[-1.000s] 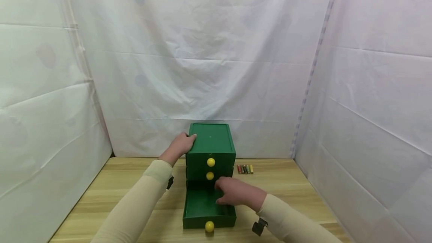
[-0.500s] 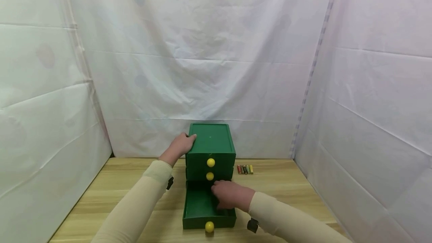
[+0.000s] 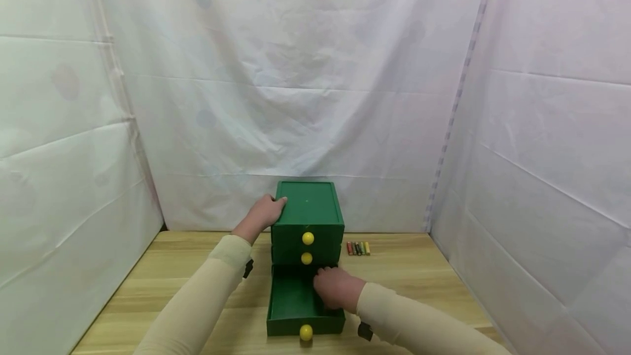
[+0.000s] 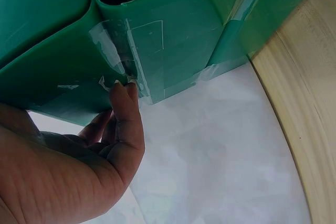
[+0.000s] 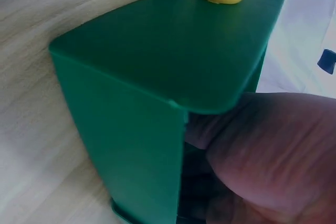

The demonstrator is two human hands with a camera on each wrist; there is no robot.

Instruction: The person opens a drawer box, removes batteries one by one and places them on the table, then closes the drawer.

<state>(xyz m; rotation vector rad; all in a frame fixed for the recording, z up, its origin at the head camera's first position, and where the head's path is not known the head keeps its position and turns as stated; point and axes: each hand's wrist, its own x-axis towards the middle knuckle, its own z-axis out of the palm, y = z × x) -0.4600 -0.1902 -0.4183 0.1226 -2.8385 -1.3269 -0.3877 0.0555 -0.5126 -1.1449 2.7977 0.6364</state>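
Observation:
A green drawer cabinet (image 3: 310, 201) stands on the table, its bottom drawer (image 3: 283, 327) pulled out toward me. My left hand (image 3: 266, 211) grips the cabinet's upper left edge, thumb on top. In the left wrist view, that hand's bent fingers (image 4: 126, 114) touch the taped side wall. My right hand (image 3: 339, 288) reaches over the drawer's right wall, with its fingers down inside. The right wrist view shows the drawer's front (image 5: 157, 45) and the same hand (image 5: 273, 156) behind it. Its fingertips, and whatever they may hold, are hidden in shadow.
Yellow round knobs mark the top drawer (image 3: 308, 238), the middle drawer (image 3: 307, 258) and the pulled-out one (image 3: 306, 333). Several small coloured cylinders (image 3: 358, 248), resembling batteries, lie in a row right of the cabinet. White cloth (image 3: 315, 97) surrounds the wooden table (image 3: 414, 278).
From above the drawer's right side, my right hand has come lower into the drawer, its wrist shifting left. The left hand and the cabinet have stayed in place.

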